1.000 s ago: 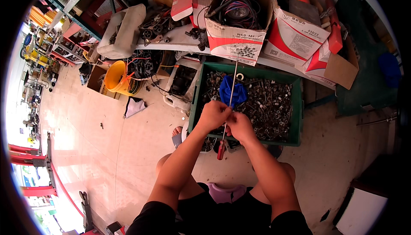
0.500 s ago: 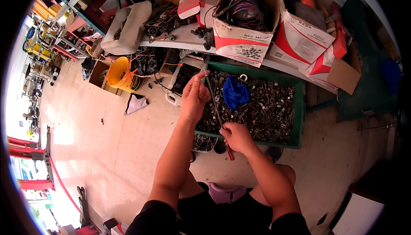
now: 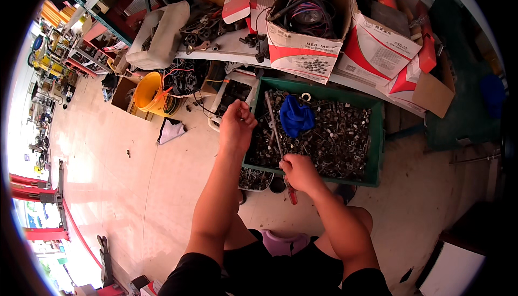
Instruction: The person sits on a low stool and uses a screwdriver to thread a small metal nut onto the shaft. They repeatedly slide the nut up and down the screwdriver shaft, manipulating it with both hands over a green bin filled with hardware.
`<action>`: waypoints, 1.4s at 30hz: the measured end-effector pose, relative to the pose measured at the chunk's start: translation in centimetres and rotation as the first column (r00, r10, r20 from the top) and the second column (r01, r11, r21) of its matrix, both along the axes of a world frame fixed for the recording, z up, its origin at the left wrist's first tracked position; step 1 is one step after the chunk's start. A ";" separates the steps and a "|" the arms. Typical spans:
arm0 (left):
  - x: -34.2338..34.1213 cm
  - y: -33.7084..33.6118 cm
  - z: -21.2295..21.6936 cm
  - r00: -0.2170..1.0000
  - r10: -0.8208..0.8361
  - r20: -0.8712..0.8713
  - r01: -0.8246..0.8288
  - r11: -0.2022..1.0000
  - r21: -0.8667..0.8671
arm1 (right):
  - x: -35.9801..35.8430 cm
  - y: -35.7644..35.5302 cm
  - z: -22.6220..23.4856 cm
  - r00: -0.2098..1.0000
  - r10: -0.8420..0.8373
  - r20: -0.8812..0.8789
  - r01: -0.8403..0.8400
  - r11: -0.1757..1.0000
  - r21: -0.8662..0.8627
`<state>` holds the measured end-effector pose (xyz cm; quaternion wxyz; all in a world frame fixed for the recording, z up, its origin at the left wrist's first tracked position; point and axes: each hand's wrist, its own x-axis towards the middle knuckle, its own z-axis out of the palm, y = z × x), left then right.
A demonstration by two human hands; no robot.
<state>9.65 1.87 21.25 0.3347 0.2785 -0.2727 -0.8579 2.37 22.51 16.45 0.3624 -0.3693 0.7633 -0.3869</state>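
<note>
Left grip (image 3: 237, 117): I see it farther forward of the two, fingers loosely curled, too small to tell if anything is pinched
Right grip (image 3: 298, 171): I have it lower, nearer the body, fingers folded closed
Left forearm (image 3: 217, 193): reaches nearly straight up my view
Right forearm (image 3: 340, 215): slants inward from the elbow
Spacing between hands: I read them as apart

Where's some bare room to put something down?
The pale floor is mostly bare between the left forearm and the red metal bars, in front of the yellow bucket. Crowded: the green bin, full of metal parts, and the shelf behind.
</note>
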 end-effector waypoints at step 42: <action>-3.5 7.2 -2.1 0.745 -0.428 0.511 0.629 0.705 -0.328 | -3.6 -1.0 1.5 0.956 -0.238 0.171 0.253 0.965 -0.068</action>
